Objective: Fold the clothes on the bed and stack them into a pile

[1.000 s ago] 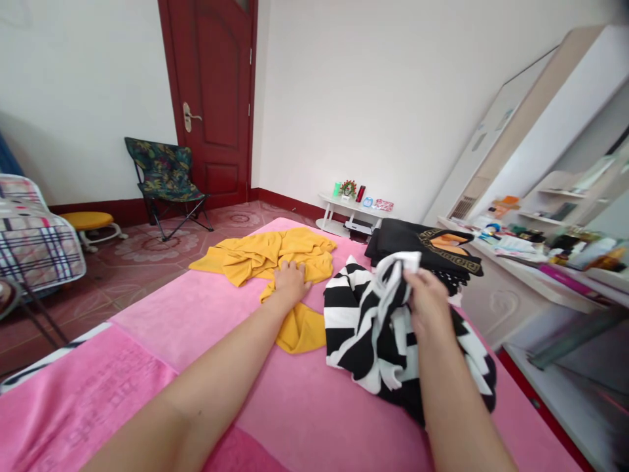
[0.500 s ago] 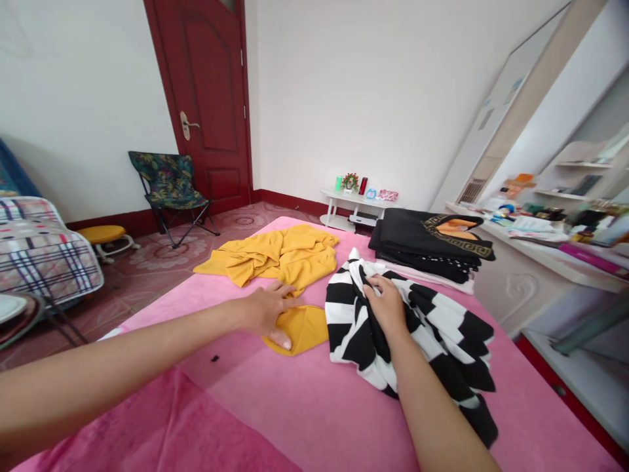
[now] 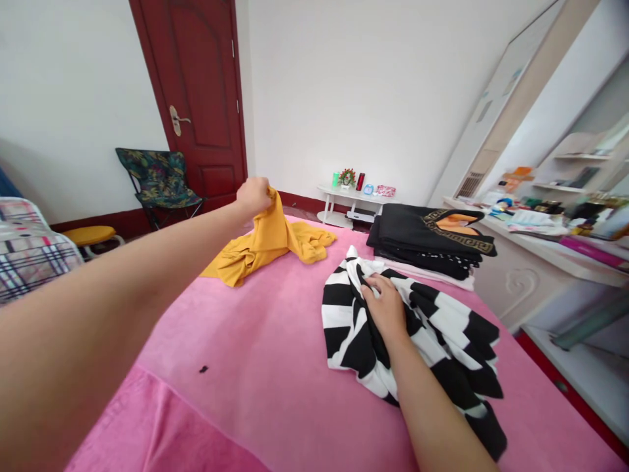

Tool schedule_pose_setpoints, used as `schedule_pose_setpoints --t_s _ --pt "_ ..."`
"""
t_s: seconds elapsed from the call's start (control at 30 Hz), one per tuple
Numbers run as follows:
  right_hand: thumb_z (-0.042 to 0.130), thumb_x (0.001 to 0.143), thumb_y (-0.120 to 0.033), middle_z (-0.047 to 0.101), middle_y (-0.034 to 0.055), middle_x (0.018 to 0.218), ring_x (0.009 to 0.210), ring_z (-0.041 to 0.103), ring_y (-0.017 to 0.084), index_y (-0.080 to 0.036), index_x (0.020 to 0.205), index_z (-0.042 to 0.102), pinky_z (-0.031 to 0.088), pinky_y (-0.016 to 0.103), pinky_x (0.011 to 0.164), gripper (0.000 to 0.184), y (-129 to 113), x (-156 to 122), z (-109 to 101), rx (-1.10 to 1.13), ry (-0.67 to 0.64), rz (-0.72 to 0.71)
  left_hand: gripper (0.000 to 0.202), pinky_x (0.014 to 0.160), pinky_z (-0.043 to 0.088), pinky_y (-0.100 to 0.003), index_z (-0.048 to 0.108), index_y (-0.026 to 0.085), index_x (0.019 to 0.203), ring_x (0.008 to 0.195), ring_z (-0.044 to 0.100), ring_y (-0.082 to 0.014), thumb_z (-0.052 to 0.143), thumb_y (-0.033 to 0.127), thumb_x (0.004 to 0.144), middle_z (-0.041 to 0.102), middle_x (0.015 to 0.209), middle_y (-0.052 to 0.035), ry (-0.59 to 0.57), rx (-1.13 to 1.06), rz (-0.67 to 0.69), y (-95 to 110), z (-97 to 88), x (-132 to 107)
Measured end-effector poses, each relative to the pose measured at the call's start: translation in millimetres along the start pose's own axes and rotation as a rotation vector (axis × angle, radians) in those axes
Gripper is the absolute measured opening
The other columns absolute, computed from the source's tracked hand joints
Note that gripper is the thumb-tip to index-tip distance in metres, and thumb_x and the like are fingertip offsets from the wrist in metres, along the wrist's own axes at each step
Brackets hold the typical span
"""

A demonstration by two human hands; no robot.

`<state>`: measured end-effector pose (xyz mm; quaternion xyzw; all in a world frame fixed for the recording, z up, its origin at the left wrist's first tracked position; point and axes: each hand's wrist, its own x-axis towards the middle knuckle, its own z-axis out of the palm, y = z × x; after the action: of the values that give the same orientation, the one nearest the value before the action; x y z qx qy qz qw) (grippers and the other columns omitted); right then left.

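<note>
Yellow top (image 3: 268, 244) is no longer flat on the bed. Half a second ago it lay under my left palm. Now one end is lifted, and the rest trails down onto the cover near the far edge. I judge it to be the piece being worked, with the other pieces left lying.

Bed (image 3: 275, 400), with its pink cover, fills the lower view. Behind it are a dark red door (image 3: 196, 98) and a folding chair (image 3: 157, 180). Striped top (image 3: 442, 341), black and white, lies crumpled on the right of the bed, well apart from the yellow one, much as it did a moment ago. Black stack (image 3: 427, 239) sits folded just beyond it, at the far right corner.

Left hand (image 3: 253, 195) is raised over the far side of the bed, its grip pinched tight on a fold of the yellow top. Right hand (image 3: 386, 308) rests on the striped top with its fingers bent into the cloth. I cannot tell whether its grip pinches a fold or only presses down.

A dark speck (image 3: 203, 369) lies on the cover near my left forearm.
</note>
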<state>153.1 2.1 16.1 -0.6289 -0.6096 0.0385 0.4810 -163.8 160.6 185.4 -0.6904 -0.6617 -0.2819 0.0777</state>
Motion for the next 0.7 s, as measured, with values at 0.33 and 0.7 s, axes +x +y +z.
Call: schedule_pose_setpoints --t_s 0.33,0.7 --pt "0.053 0.078 -0.030 0.058 0.0095 0.121 0.110 0.055 0.025 -0.020 0.094 0.068 0.039 0.040 0.099 0.025 -9.3 -3.0 -0.5 -0.040 -0.002 0.020 0.059 0.107 0.002 -0.060 0.036 0.025 0.142 0.140 0.012 -0.0343 0.030 0.055 0.091 0.028 0.152 -0.0084 -0.405 0.170 0.219 -1.6 145.8 -65.8" --pt "0.062 0.072 -0.041 0.058 0.0101 0.119 0.105 0.057 0.027 -0.021 0.101 0.064 0.043 0.041 0.093 0.035 -14.2 -5.0 -1.3 -0.021 0.007 0.064 0.053 0.112 0.013 -0.048 0.039 0.013 0.140 0.141 0.015 -0.0297 0.040 0.026 0.088 0.024 0.153 -0.0126 -0.430 0.125 0.302 32.5 121.6 -118.9"
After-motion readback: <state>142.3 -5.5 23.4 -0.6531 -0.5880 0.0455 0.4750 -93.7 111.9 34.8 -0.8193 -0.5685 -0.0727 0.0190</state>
